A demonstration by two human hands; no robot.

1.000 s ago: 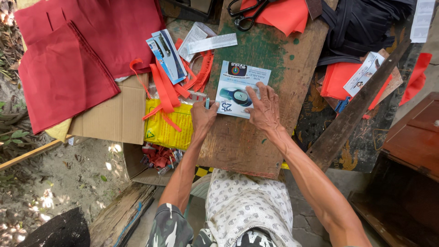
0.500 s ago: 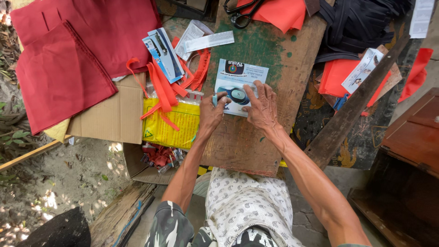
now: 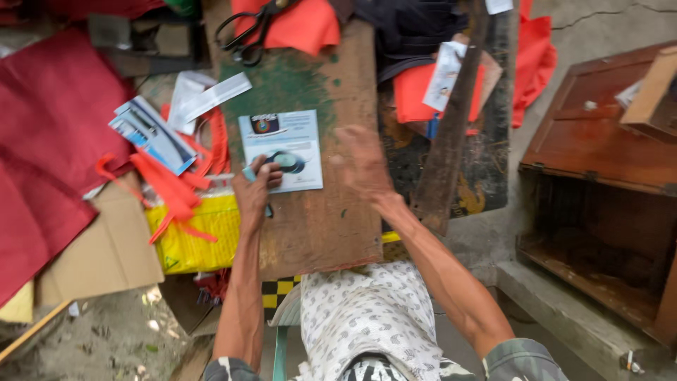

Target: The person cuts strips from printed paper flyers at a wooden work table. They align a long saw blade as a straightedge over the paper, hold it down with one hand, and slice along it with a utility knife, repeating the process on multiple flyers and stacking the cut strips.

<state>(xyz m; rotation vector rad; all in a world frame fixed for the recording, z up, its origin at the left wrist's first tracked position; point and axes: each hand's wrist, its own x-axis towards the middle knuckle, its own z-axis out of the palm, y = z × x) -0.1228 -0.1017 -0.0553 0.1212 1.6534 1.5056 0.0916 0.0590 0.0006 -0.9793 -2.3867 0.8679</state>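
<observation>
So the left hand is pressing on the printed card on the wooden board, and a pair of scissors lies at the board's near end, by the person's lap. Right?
Not quite. The scissors lie at the far end of the wooden board, next to the orange cloth, not by the lap; the head view shows this. The left hand does press on the printed card on the board.

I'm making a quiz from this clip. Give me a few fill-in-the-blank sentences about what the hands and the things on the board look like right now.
1. The left hand presses on a printed ____ lying on the wooden board.
2. The black scissors lie partly on ____ cloth.
3. The right hand is ____ the card.
4. Left of the board lies a ____ bag.

Missing words: card; orange; beside; yellow
</observation>
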